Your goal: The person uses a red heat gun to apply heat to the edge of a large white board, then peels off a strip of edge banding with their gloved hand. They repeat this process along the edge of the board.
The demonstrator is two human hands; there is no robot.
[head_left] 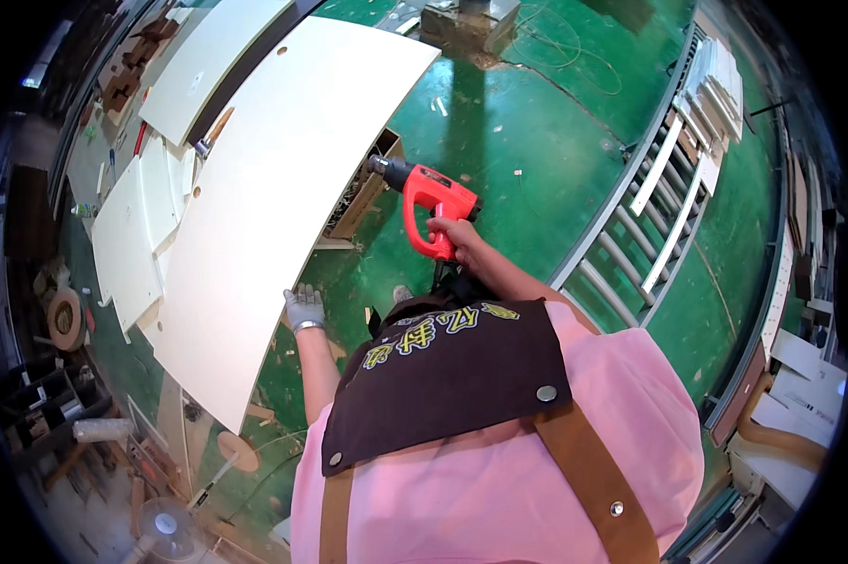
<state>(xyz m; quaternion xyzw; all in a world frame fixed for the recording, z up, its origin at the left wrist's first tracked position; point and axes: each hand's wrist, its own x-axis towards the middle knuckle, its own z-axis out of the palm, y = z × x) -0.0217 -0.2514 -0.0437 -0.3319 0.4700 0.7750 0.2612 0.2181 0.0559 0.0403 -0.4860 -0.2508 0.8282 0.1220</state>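
Observation:
My right hand (455, 237) is wrapped round the handle of a red and black heat gun (450, 195). Its metal nozzle points left toward the right-hand edge of a large white panel (264, 169). My left hand (305, 308), in a grey glove, lies beside that same edge nearer to me, its fingers stretched out and the thumb apart. Whether its fingertips touch the panel I cannot tell. A few small round holes show along the panel's left side.
An open cardboard box (366, 183) stands partly under the panel. More white boards (128, 240) lie to the left. On the right runs a roller conveyor (621, 244) with white strips. A tape roll (65, 320) and a black compartment bin (43, 404) sit at far left.

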